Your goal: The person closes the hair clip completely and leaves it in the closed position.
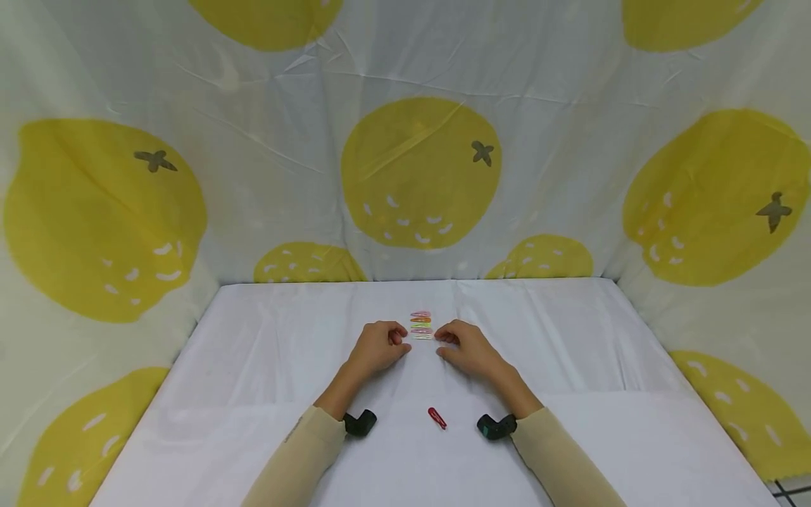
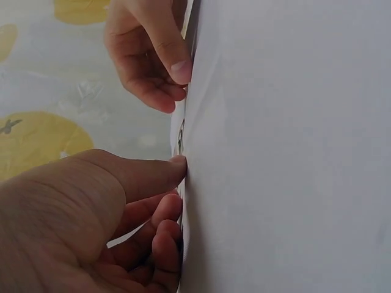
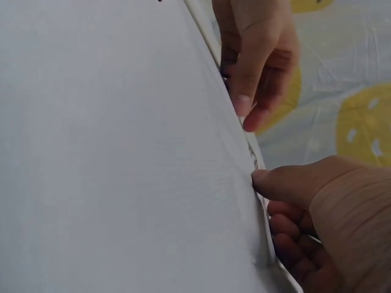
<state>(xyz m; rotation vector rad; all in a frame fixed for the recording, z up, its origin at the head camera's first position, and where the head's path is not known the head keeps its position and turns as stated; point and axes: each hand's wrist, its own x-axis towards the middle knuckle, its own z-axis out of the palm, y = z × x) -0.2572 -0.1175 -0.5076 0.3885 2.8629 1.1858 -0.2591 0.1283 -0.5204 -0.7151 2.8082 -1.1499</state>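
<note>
Several small snap hair clips [image 1: 421, 320] in pink, orange, yellow-green and white lie in a column on the white cloth, one below another. My left hand [image 1: 380, 345] rests just left of the column, thumb and fingers loosely bent and apart. On the other side, my right hand [image 1: 467, 346] mirrors it, its fingertips right at the clips' ends. Nothing shows between the fingers of either hand. Both wrist views look low along the cloth, with the left hand [image 2: 91, 213] and the right hand [image 3: 324, 220] touching down; the clips are mostly hidden there.
A single red hair clip [image 1: 437, 418] lies nearer to me, between the two forearms. Black wrist cameras [image 1: 360, 423] sit on both wrists. The white-covered table [image 1: 266, 352] is enclosed at the back and sides by a lemon-print curtain [image 1: 405, 70].
</note>
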